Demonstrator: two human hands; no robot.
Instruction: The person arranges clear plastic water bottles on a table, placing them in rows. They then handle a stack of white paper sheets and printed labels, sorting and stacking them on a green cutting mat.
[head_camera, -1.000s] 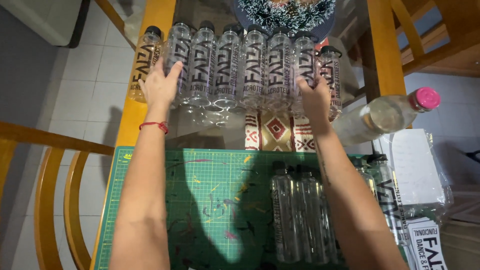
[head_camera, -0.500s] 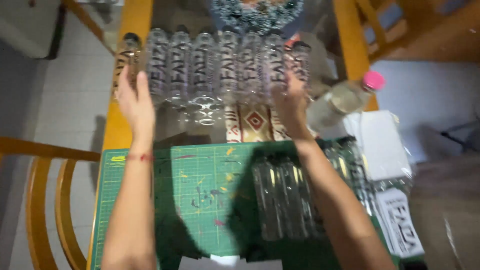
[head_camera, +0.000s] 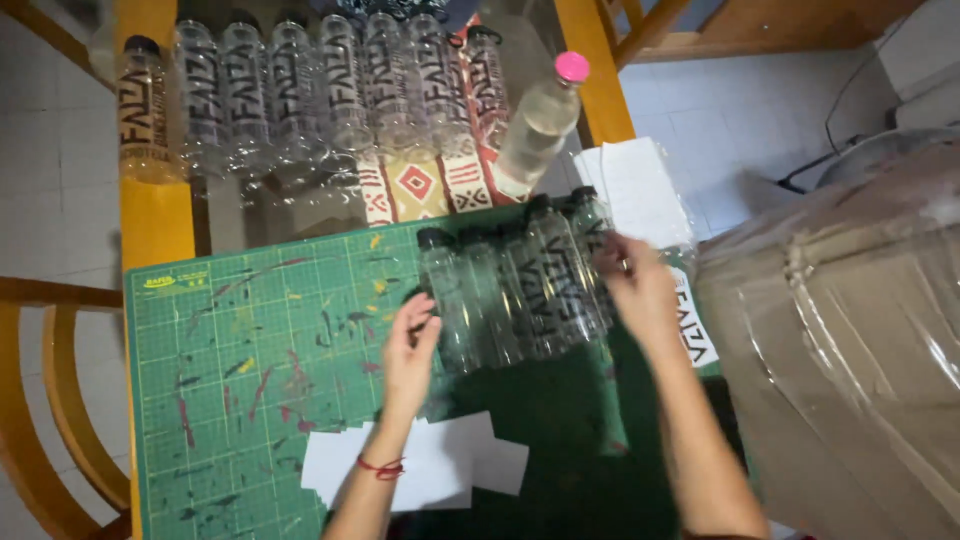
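Several clear plastic bottles with black caps (head_camera: 515, 285) lie side by side on a green cutting mat (head_camera: 250, 370). My left hand (head_camera: 410, 350), with a red string at the wrist, touches the leftmost bottle of this group, fingers apart. My right hand (head_camera: 632, 290) rests against the rightmost bottle, fingers apart. Farther away a second row of clear bottles (head_camera: 320, 90) lies across the glass table.
A bottle with a pink cap (head_camera: 540, 125) lies tilted beside the far row. White paper pieces (head_camera: 440, 465) lie on the mat near my arms. A large plastic-wrapped cardboard box (head_camera: 840, 340) stands at the right. Yellow wooden chair frames (head_camera: 50, 400) flank the table.
Both hands left the far row of bottles and came back to the nearer group on the mat. The view shifted right and down, bringing the wrapped box into sight.
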